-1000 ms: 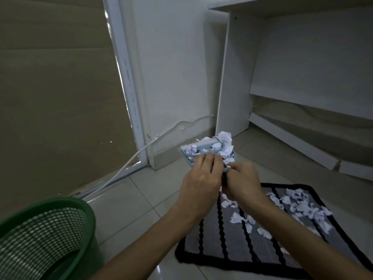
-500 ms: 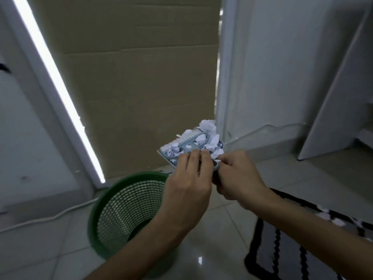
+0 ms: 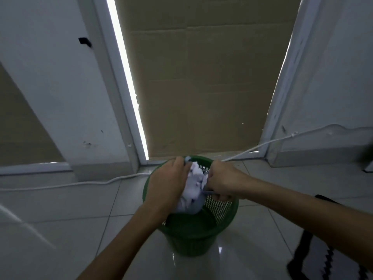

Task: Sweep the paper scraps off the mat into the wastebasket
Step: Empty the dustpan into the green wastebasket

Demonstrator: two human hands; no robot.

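Note:
A green mesh wastebasket [image 3: 201, 239] stands on the tiled floor in front of me. Both hands are over its mouth. My left hand [image 3: 167, 184] grips the upper edge of a small pale blue dustpan [image 3: 195, 208], which is tipped steeply down into the basket. My right hand [image 3: 224, 181] grips a thin blue handle on the pan's right side. A mass of white paper scraps [image 3: 193, 184] slides down the pan between the hands. A corner of the black and grey mat [image 3: 327, 259] shows at the lower right, partly behind my right forearm.
A cardboard sheet [image 3: 201, 87] fills the doorway behind the basket, with white frames either side. A white cable [image 3: 80, 183] runs along the floor past the basket. Glossy tiles surround the basket.
I have turned left and brought the loaded dustpan from chest height down over the wastebasket. The pan went from level to tipped, and the scraps now slide into the basket.

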